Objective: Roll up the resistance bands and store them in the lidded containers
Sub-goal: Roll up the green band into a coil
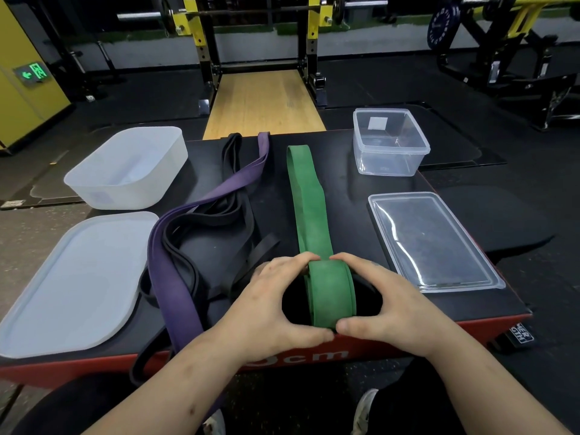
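Right between left hand (273, 304) and right hand (389, 306), both tight around it, rolled near end of green band (312, 221)

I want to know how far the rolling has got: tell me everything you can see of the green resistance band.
The green resistance band is a wide, flat, matte strap that looks like rubber. Its near end is wound into a thick roll, gripped from either side by the left hand and the right hand. The unrolled rest lies flat and doubled on the black box top, running straight away from the person to a rounded loop end near the far edge.
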Available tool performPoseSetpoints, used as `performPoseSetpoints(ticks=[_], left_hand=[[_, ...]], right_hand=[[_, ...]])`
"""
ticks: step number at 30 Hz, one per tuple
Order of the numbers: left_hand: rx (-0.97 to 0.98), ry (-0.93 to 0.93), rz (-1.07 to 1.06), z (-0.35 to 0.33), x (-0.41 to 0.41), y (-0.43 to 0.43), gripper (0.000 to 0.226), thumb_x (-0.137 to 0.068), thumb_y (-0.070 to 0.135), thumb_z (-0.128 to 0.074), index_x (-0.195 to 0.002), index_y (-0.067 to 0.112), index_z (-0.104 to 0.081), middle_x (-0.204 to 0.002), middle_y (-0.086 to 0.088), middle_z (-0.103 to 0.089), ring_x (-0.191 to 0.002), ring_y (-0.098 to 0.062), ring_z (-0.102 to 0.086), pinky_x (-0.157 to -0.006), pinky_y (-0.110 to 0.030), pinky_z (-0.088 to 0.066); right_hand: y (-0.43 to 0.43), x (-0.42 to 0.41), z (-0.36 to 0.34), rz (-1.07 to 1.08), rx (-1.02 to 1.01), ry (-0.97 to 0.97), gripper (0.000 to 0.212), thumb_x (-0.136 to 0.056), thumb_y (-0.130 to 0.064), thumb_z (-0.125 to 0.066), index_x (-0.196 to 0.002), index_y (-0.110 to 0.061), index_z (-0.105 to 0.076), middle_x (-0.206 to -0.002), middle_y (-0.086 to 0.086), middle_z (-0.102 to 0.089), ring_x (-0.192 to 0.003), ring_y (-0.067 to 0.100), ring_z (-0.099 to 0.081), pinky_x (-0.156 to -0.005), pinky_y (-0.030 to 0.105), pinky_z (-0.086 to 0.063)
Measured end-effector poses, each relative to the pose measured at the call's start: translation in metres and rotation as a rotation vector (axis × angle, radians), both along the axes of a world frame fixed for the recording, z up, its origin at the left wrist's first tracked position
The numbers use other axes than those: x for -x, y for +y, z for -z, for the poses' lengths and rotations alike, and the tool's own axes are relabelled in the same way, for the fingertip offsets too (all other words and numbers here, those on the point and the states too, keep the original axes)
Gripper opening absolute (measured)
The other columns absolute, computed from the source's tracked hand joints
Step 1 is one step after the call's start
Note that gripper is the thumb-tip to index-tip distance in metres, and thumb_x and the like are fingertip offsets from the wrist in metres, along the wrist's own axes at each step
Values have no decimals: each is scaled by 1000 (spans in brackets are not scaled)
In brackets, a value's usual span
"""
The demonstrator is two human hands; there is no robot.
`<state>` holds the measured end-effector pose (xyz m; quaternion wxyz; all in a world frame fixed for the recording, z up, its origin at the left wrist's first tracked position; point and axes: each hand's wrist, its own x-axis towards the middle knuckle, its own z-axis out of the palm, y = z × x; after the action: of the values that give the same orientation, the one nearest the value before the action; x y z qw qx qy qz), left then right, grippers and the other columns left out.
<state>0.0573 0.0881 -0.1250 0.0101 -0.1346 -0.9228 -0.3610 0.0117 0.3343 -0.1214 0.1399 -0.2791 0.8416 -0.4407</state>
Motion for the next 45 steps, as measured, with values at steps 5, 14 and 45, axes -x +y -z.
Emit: performPoseSetpoints(ticks=[5, 14, 45], left_hand=[[-65, 3, -58, -1, 2, -1, 98, -57, 69, -80, -145, 46, -42, -137, 26, -42, -136, 4, -36, -113, -20, -33], [19, -15, -21, -3, -1, 1, 107, -57, 65, -87, -148, 49, -32, -142, 25, -38, -139, 2, -31, -116, -24, -31], [-57, -82, -36, -11, -5, 4, 95, -63, 56, -85, -146, 46, -41, -138, 29, -44, -134, 10, -37, -112, -20, -36]], right_hand=[[-1, 0, -1, -35, -67, 9, 108, -64, -64, -87, -152, -62, -25, -152, -31, -42, -145, -4, -36, -121, 40, -36], [-1, 0, 1, -3, -28, 14, 101, -68, -73, -81, -154, -43, -39, -148, -24, -49, -141, 2, -45, -116, 42, -41], [-2, -2, -4, -40, -19, 21, 100, -65, -64, -86, -151, -54, -35, -147, -34, -45, -141, -9, -39, -114, 27, -36]])
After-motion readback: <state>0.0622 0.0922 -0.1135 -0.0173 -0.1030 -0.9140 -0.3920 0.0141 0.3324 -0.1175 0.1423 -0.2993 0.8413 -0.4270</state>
